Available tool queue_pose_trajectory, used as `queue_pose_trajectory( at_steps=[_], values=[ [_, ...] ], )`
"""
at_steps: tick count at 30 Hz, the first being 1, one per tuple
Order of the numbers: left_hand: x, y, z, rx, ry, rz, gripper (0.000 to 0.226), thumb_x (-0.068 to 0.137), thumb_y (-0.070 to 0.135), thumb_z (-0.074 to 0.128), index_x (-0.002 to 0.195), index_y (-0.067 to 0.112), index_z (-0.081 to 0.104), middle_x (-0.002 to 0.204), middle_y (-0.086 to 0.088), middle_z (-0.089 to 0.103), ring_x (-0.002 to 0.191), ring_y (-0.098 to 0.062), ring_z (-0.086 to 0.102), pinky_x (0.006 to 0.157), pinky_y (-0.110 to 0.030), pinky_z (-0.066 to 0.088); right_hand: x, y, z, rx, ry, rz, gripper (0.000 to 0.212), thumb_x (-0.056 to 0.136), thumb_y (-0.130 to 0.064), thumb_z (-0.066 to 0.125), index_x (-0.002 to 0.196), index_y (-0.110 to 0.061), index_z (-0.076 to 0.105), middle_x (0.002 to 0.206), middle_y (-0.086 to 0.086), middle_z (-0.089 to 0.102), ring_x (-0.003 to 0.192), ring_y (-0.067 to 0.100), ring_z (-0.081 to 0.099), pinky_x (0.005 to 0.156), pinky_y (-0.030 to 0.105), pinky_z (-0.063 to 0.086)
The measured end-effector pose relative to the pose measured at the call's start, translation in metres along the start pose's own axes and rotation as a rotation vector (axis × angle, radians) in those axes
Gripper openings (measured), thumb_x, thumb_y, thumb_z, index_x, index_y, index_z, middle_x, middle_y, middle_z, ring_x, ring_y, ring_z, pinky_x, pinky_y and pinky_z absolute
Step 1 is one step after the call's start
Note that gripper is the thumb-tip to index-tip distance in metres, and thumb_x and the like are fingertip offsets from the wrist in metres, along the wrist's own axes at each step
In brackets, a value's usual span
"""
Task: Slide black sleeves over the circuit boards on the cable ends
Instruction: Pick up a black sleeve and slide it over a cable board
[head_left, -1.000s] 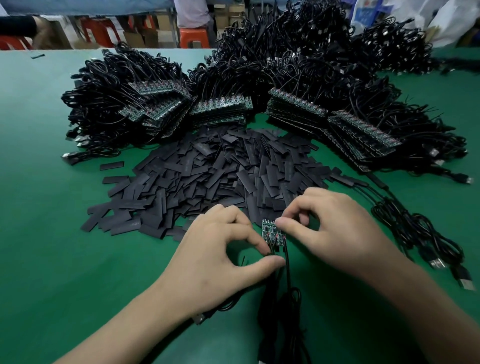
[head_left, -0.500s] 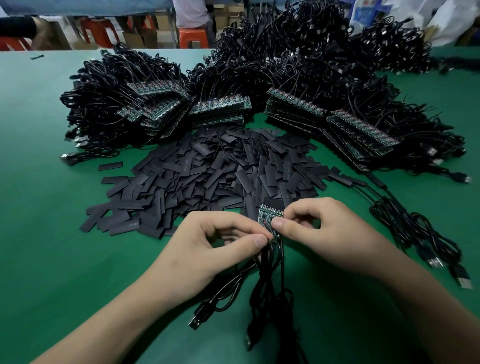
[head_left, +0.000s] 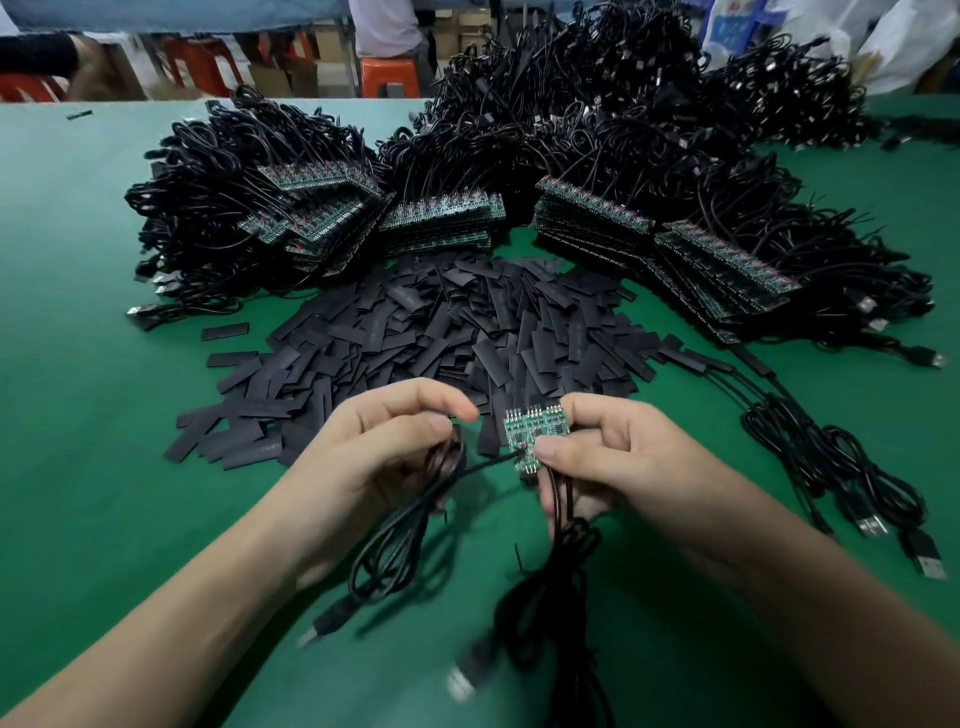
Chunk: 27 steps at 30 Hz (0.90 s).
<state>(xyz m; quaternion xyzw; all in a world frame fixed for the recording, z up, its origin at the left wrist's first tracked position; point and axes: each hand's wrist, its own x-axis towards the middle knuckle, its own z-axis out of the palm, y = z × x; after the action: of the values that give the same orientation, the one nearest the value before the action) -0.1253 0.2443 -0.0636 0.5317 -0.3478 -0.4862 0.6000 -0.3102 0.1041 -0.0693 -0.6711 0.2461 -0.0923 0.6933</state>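
Note:
My right hand (head_left: 613, 457) pinches a small strip of green circuit boards (head_left: 532, 428) between thumb and fingers, above the green table. Black cables hang down from the boards. My left hand (head_left: 384, 447) grips a coiled black cable (head_left: 400, 540) that runs to one board; its USB plug (head_left: 322, 626) dangles near the table. A wide heap of flat black sleeves (head_left: 415, 338) lies just beyond both hands.
Big bundles of black cables with rows of green boards (head_left: 441, 213) fill the back of the green table (head_left: 78, 415). Cables with sleeved ends and USB plugs (head_left: 841, 467) lie at the right. Orange stools (head_left: 387, 75) and a person stand behind the table.
Both hands lifted the boards off the table and moved apart. My left hand pulled one cable away to the left, and the cables now hang loose below.

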Motion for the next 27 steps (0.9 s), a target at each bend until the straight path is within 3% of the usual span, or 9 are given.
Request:
queue_pose_trajectory(
  at_steps=[2, 5, 9, 12, 16, 20, 22, 25, 27],
  values=[
    [0.0, -0.002, 0.001, 0.131, -0.02, 0.01, 0.011, 0.087, 0.022, 0.06, 0.087, 0.018, 0.071, 0.066, -0.013, 0.056, 0.05, -0.017, 0.048, 0.052, -0.026, 0.039, 0.0, 0.002, 0.001, 0.013, -0.027, 0.021, 0.03, 0.092, -0.028, 0.067, 0.103, 0.0, 0.062, 0.075, 0.005, 0.073, 0.066, 0.014, 0.068, 0.061, 0.023, 0.056],
    [0.0, -0.009, 0.006, 0.287, -0.061, 0.066, 0.02, 0.094, 0.033, 0.06, 0.082, 0.019, 0.069, 0.061, -0.008, 0.063, 0.044, -0.019, 0.058, 0.053, -0.018, 0.044, 0.0, 0.005, 0.005, 0.035, -0.051, 0.024, 0.019, 0.1, -0.02, 0.064, 0.102, -0.001, 0.064, 0.076, 0.006, 0.072, 0.067, 0.015, 0.066, 0.061, 0.025, 0.056],
    [0.001, -0.017, 0.011, 0.396, -0.025, 0.158, 0.02, 0.088, 0.033, 0.072, 0.078, 0.014, 0.071, 0.065, -0.002, 0.07, 0.055, -0.014, 0.065, 0.061, -0.019, 0.049, -0.001, 0.006, 0.012, -0.021, -0.02, -0.004, 0.022, 0.102, -0.025, 0.062, 0.103, -0.003, 0.066, 0.081, 0.007, 0.076, 0.071, 0.018, 0.071, 0.06, 0.025, 0.057],
    [0.001, -0.017, 0.01, 0.36, -0.055, 0.17, 0.019, 0.086, 0.024, 0.069, 0.082, 0.006, 0.071, 0.066, -0.003, 0.073, 0.059, -0.012, 0.068, 0.064, -0.017, 0.052, 0.0, 0.008, 0.013, -0.111, 0.013, -0.088, 0.018, 0.101, -0.023, 0.063, 0.092, -0.008, 0.068, 0.079, 0.001, 0.075, 0.073, 0.013, 0.071, 0.061, 0.023, 0.053],
    [0.002, -0.015, 0.01, 0.275, -0.104, 0.156, 0.015, 0.087, 0.016, 0.067, 0.081, 0.002, 0.069, 0.068, -0.005, 0.074, 0.061, -0.011, 0.07, 0.065, -0.016, 0.053, 0.002, 0.009, 0.012, -0.041, -0.031, -0.092, 0.018, 0.097, -0.023, 0.065, 0.087, -0.009, 0.067, 0.078, 0.003, 0.073, 0.072, 0.013, 0.069, 0.062, 0.025, 0.053],
    [0.002, -0.012, 0.008, 0.189, -0.106, 0.173, 0.024, 0.089, 0.021, 0.068, 0.081, -0.002, 0.069, 0.068, -0.007, 0.072, 0.055, -0.009, 0.061, 0.053, -0.016, 0.044, 0.003, 0.01, 0.012, 0.035, -0.097, -0.03, 0.036, 0.094, -0.03, 0.066, 0.096, 0.006, 0.066, 0.086, 0.01, 0.074, 0.074, 0.016, 0.068, 0.063, 0.024, 0.051],
    [0.001, -0.009, 0.006, 0.207, -0.049, 0.217, 0.022, 0.082, 0.031, 0.071, 0.077, 0.01, 0.074, 0.064, -0.005, 0.071, 0.054, -0.01, 0.058, 0.053, -0.017, 0.043, 0.002, 0.011, 0.011, -0.119, -0.024, -0.037, 0.041, 0.092, -0.037, 0.067, 0.093, 0.004, 0.066, 0.081, 0.008, 0.073, 0.07, 0.016, 0.061, 0.061, 0.025, 0.045],
    [0.001, -0.008, 0.004, 0.297, 0.107, 0.311, 0.02, 0.076, 0.038, 0.081, 0.07, 0.02, 0.075, 0.061, -0.005, 0.068, 0.056, -0.012, 0.06, 0.057, -0.018, 0.046, -0.001, 0.009, 0.016, -0.525, 0.232, -0.248, 0.018, 0.094, -0.038, 0.07, 0.09, -0.021, 0.074, 0.081, -0.009, 0.068, 0.068, 0.0, 0.055, 0.064, 0.015, 0.038],
    [0.001, -0.011, 0.004, 0.363, 0.193, 0.346, 0.023, 0.075, 0.041, 0.085, 0.068, 0.022, 0.074, 0.061, -0.005, 0.066, 0.056, -0.014, 0.057, 0.056, -0.022, 0.044, -0.002, 0.006, 0.02, -0.67, 0.347, -0.401, 0.015, 0.094, -0.036, 0.067, 0.105, -0.029, 0.074, 0.101, -0.017, 0.065, 0.098, 0.002, 0.061, 0.082, 0.015, 0.043]
  ],
)
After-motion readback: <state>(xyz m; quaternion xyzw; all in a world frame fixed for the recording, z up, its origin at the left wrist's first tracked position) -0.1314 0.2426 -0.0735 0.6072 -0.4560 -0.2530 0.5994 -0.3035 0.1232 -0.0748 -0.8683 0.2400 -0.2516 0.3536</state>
